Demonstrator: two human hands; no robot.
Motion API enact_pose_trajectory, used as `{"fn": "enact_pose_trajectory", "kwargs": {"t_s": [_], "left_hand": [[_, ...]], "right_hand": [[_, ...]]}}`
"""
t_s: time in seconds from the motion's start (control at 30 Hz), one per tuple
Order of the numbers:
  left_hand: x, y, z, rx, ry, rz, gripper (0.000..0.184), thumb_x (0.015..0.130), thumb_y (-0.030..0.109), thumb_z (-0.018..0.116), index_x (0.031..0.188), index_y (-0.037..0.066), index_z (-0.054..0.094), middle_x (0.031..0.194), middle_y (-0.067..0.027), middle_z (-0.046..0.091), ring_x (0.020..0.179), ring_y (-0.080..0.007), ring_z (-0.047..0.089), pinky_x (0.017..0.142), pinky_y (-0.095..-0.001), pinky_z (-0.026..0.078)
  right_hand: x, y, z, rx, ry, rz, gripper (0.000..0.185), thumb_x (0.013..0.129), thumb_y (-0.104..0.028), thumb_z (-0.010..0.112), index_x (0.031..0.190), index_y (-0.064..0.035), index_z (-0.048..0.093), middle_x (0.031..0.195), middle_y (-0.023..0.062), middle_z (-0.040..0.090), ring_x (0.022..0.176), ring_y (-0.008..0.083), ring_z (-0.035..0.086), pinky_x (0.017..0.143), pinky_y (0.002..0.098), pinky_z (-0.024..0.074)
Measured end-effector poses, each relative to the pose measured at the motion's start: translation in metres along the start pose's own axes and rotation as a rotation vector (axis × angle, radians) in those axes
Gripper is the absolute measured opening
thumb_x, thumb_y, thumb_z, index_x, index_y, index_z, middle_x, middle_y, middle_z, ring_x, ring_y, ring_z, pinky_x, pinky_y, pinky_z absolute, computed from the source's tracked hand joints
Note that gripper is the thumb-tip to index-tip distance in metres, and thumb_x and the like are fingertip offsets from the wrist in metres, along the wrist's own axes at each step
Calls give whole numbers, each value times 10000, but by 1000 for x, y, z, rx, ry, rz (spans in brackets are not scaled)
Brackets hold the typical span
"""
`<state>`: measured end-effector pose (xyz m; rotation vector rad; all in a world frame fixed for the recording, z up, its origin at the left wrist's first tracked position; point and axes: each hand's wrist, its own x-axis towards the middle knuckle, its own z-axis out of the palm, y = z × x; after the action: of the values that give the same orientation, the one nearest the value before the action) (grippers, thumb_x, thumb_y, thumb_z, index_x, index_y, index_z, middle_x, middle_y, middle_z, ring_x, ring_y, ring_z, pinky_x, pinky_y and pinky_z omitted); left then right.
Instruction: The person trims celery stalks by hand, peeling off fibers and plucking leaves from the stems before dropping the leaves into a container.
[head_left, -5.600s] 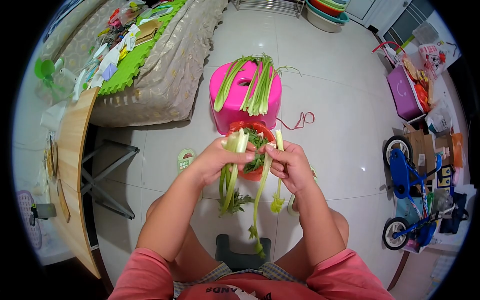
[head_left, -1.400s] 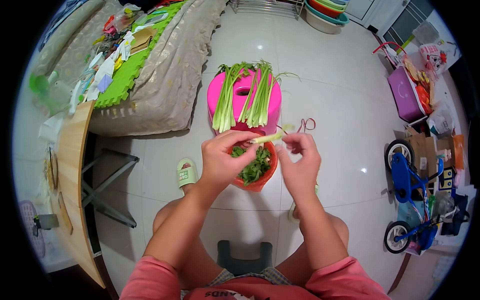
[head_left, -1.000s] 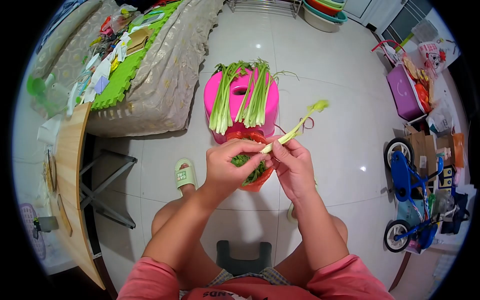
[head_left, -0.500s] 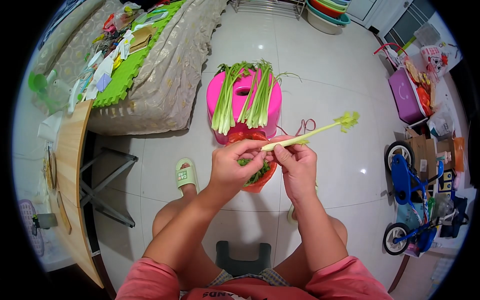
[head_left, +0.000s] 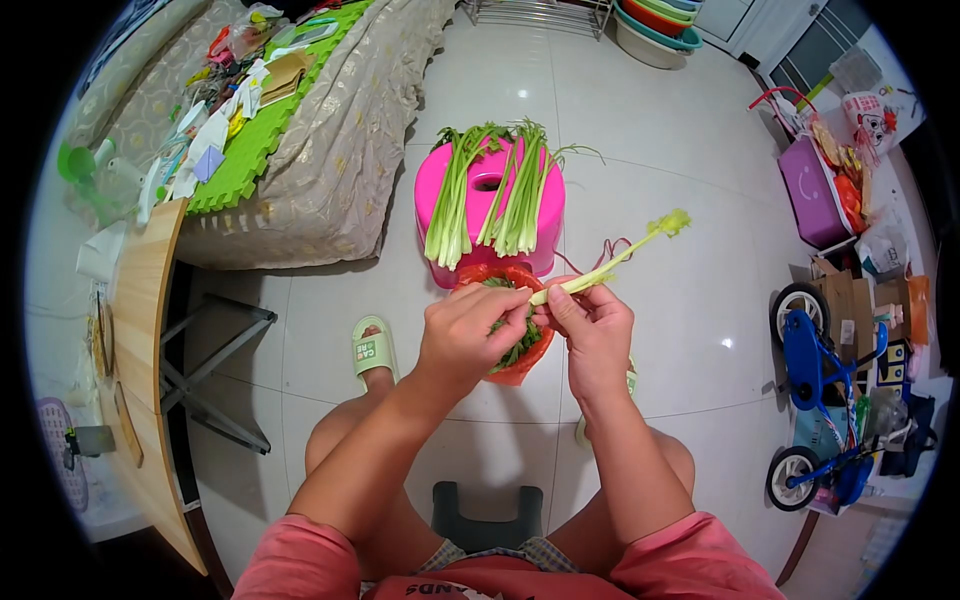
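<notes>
A pale celery stalk (head_left: 600,272) with a small leafy tip slants up and to the right between my hands. My right hand (head_left: 597,325) is closed around its lower part, thumb on top. The fingers of my left hand (head_left: 475,325) pinch at the cut lower end, where they meet the stalk. Just below my hands is a red bag-lined container (head_left: 540,345) with green leaves (head_left: 520,348) in it, partly hidden by my fingers. Beyond it, two bunches of celery (head_left: 452,205) lie side by side on a pink stool (head_left: 550,215).
A wooden folding table (head_left: 140,370) stands at the left, near a cloth-covered bed or table (head_left: 320,170) with a green mat (head_left: 240,160). At the right are a blue balance bike (head_left: 815,370) and a purple bin (head_left: 812,190). Stacked basins (head_left: 650,40) stand at the back.
The celery stalk has swung so its leafy tip points higher and further left. My left hand has shifted slightly, and more of the red container's leaves show.
</notes>
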<state>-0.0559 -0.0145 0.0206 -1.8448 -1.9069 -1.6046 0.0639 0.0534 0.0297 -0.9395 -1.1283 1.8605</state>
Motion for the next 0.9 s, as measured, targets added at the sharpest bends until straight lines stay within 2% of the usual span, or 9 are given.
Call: {"fn": "enact_pose_trajectory", "kwargs": {"t_s": [0.1, 0.33, 0.4, 0.43, 0.5, 0.53, 0.6, 0.7, 0.9], "left_hand": [[-1, 0, 1, 29, 20, 12, 145, 638, -30, 656, 770, 13, 615, 669, -72, 611, 576, -211, 587, 528, -289, 472], [-1, 2, 2, -6, 85, -4, 168, 616, -38, 651, 767, 24, 611, 640, -60, 595, 498, -168, 547, 480, -265, 446], [-2, 8, 0, -52, 49, -210, 124, 657, -35, 652, 765, 11, 613, 654, -52, 614, 516, -118, 568, 497, -233, 463], [-3, 11, 1, -52, 49, -210, 124, 657, -35, 652, 765, 11, 613, 654, -52, 614, 516, -118, 568, 497, -233, 463], [-2, 16, 4, -532, 73, -621, 65, 715, -18, 647, 774, -10, 621, 695, -45, 637, 603, -87, 611, 556, -202, 491], [-3, 14, 5, -533, 73, -621, 65, 715, -18, 647, 774, -10, 621, 695, -45, 637, 603, -87, 611, 556, -202, 491], [-6, 8, 4, -733, 31, -705, 69, 752, 4, 640, 811, -31, 631, 744, -40, 649, 691, -90, 634, 608, -188, 504], [-2, 10, -3, -583, -87, -661, 114, 773, -33, 620, 885, -49, 624, 774, -41, 629, 682, -53, 574, 606, -167, 457], [-3, 5, -6, -391, -126, -494, 113, 754, -19, 641, 866, -33, 646, 766, -50, 648, 688, -61, 593, 619, -184, 474]], "right_hand": [[0, 1, 0, 36, 1, 25, 151, 829, -44, 602, 941, 54, 570, 818, 91, 616, 685, 109, 603, 627, 217, 520], [-3, 1, 1, 70, -24, 45, 154, 831, -45, 599, 951, 48, 572, 829, 99, 625, 690, 109, 608, 647, 214, 515], [-2, 3, 1, 116, -55, 42, 168, 836, -59, 597, 963, 48, 568, 818, 103, 628, 691, 114, 613, 646, 214, 513], [-2, 4, 0, 116, -54, 42, 168, 836, -59, 597, 963, 48, 568, 818, 103, 628, 691, 114, 613, 646, 214, 513], [1, 6, -4, 239, -104, 98, 190, 841, -80, 597, 974, 51, 562, 815, 109, 629, 687, 121, 616, 636, 214, 512], [2, 6, -6, 239, -104, 98, 190, 841, -80, 597, 974, 51, 562, 815, 109, 629, 687, 121, 616, 636, 214, 512], [4, 5, -10, 249, -140, 124, 208, 842, -97, 600, 982, 52, 558, 816, 114, 630, 683, 126, 616, 632, 214, 512], [4, 1, -8, 199, -122, 87, 203, 842, -87, 596, 984, 52, 559, 813, 110, 626, 682, 123, 614, 630, 212, 513], [3, -4, -1, 52, -74, 22, 190, 831, -49, 591, 984, 59, 557, 804, 92, 613, 684, 114, 604, 636, 214, 515]]}}
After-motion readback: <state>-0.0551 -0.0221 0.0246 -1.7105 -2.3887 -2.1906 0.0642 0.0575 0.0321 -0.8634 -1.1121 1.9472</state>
